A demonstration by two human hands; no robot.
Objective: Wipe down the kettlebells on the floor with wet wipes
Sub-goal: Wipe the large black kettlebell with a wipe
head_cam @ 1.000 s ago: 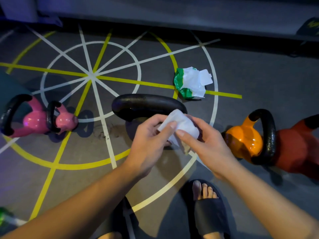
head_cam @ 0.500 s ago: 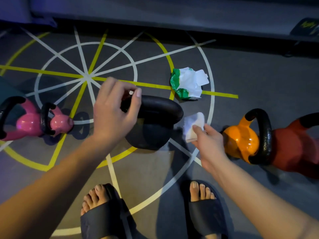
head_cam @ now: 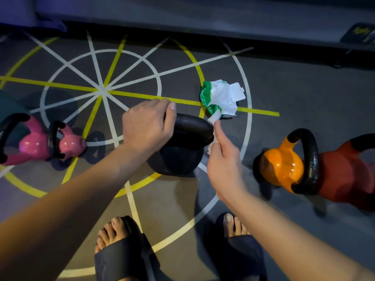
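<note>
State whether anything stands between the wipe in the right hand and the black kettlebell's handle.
Nothing visible does. The right hand pinches the wet wipe at the right end of the handle of the black kettlebell, seemingly touching it. The left hand grips the handle's left end, clear of that spot.

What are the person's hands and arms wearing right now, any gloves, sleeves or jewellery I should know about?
Nothing shows on them. The left hand and right hand are bare, with no gloves, rings or watch in view. The left forearm and right forearm are bare up to the frame edge, with no sleeve showing.
</note>
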